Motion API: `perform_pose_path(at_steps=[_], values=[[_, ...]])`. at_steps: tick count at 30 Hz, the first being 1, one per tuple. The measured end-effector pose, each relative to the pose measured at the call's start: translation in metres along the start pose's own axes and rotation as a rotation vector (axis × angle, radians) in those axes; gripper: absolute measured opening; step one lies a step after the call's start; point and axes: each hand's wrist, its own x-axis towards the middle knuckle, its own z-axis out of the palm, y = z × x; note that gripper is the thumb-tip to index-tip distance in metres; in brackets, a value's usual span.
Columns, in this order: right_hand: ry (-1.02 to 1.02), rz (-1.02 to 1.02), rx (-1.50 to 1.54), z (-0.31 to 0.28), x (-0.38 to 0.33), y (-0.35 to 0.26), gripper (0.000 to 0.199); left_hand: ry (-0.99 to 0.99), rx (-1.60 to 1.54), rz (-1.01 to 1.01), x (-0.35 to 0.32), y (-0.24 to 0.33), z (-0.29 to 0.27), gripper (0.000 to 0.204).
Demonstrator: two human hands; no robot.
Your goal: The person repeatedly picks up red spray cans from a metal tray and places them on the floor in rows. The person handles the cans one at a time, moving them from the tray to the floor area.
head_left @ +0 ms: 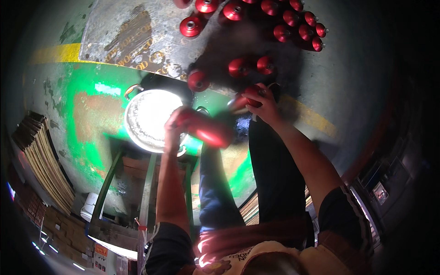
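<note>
My left hand (173,124) is closed round the neck end of a red metal bottle (211,133), which lies slantwise with its body pointing right and is slightly blurred. It is held over the right rim of a round metal pot (129,133) with side handles, whose inside is washed out by glare. My right hand (265,106) grips another red bottle (252,95) near my right knee; its lower part is smeared by motion. Close beyond the hands, several matching red bottles, including one upright bottle (198,80), stand on a flat sheet.
The grey printed sheet (105,32) covers the far floor, with more red bottles (233,11) grouped at its far right. At left lies a stack of flat cardboard (46,158). A metal-legged stand (147,190) and a white bucket (90,206) are near my left side.
</note>
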Motion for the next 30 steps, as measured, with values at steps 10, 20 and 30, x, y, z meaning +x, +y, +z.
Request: perform_pose_path(at_steps=[10,20,30], values=[[0.144,-0.007,-0.306,0.012,-0.031,0.115,0.043,0.111,0.977,0.628,0.097,-0.090,0.161,0.031],[0.151,-0.119,-0.036,0.001,-0.016,0.113,0.032,-0.187,0.727,0.660,0.105,-0.078,0.180,0.025],[0.494,0.308,0.439,0.005,0.033,0.114,0.050,0.185,0.768,0.574,0.150,-0.081,0.191,0.035]])
